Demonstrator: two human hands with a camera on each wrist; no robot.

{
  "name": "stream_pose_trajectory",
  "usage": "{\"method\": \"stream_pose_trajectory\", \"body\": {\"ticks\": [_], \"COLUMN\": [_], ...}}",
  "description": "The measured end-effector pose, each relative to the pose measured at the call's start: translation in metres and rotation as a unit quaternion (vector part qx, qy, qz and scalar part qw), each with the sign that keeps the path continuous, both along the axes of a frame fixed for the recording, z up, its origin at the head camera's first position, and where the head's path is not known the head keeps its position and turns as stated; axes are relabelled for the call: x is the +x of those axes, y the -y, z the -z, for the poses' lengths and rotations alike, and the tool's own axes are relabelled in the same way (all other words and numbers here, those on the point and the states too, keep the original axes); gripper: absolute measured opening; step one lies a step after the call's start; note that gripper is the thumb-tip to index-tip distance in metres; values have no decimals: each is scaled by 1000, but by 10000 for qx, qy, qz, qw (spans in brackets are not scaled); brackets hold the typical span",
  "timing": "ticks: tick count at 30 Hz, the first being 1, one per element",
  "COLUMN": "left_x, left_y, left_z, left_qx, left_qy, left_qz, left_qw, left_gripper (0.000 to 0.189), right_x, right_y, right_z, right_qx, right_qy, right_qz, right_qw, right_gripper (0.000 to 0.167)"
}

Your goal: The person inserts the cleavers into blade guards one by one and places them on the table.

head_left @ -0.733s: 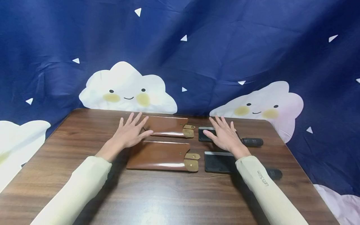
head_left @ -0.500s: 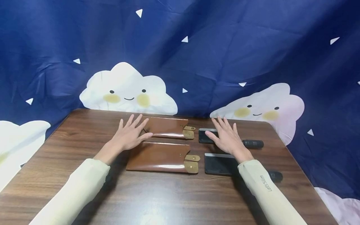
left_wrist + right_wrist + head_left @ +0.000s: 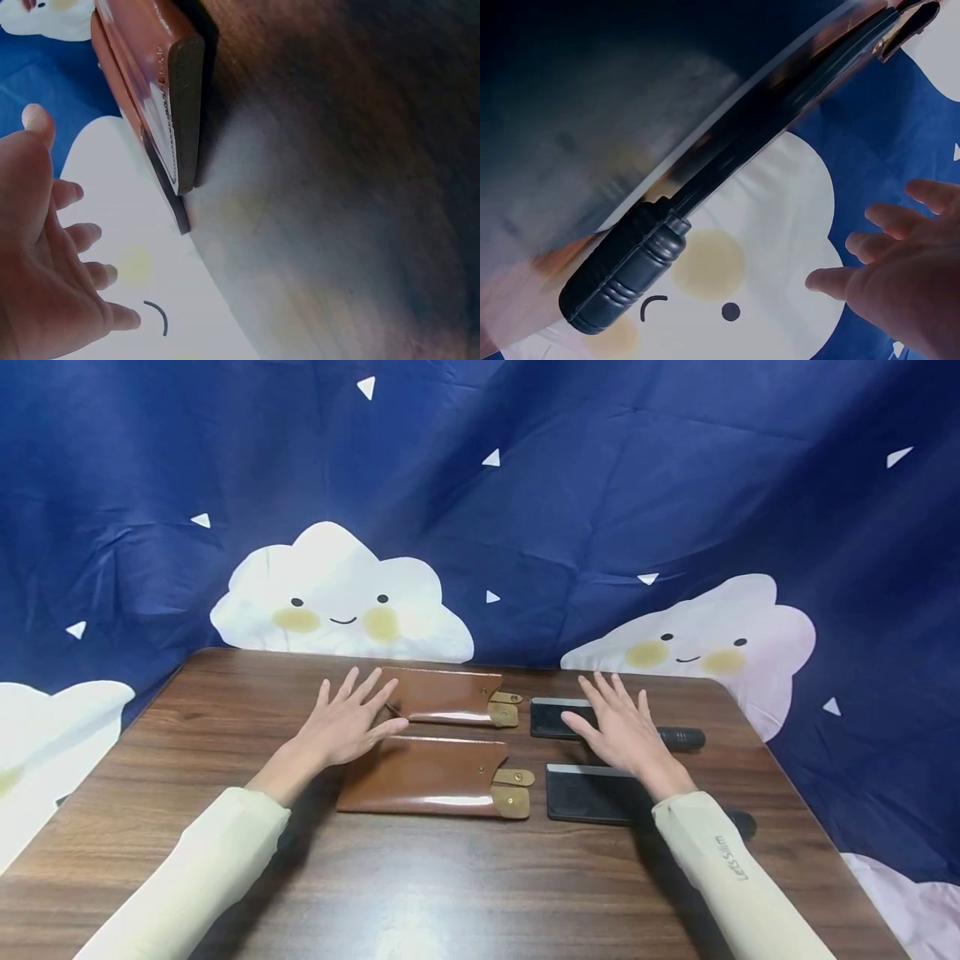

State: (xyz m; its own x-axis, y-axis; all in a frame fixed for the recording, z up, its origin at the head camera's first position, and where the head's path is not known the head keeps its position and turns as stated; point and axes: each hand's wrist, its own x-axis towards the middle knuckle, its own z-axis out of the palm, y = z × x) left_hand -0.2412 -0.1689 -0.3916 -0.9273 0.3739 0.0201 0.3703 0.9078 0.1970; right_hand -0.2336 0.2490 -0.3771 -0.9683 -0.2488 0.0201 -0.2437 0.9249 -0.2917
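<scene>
In the head view my left hand (image 3: 337,727) is held over the left ends of two brown leather sheaths, fingers spread and straight. The far sheath (image 3: 442,695) and the near sheath (image 3: 427,777) lie flat, with tan snap straps at their right ends. My right hand (image 3: 626,735), also spread, is above two black cleavers and grips nothing. The far cleaver (image 3: 551,718) and near cleaver (image 3: 588,797) have a pale edge strip and a black ribbed handle (image 3: 622,266). My right hand and sleeve partly cover both. The left wrist view shows my hand apart from the sheath edge (image 3: 184,112).
The brown wooden table (image 3: 420,885) has rounded far corners. Behind it hangs a blue curtain (image 3: 540,510) printed with smiling white clouds and small triangles. The cleaver handles point toward the table's right edge.
My right hand has shifted a little to the right above the cleavers. My left hand has stayed almost still, and the sheaths and cleavers have not moved.
</scene>
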Motion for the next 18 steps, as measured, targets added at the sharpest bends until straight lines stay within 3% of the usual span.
{"method": "stream_pose_trajectory", "body": {"ticks": [18], "left_x": [12], "left_y": [4], "left_z": [6], "left_qx": [-105], "left_qy": [-271], "left_qz": [154], "left_qw": [9995], "left_gripper": [83], "right_x": [17], "right_y": [-22], "right_z": [0], "right_qx": [40], "right_qy": [-123], "right_qz": [-72], "right_qw": [9999], "right_gripper": [83]}}
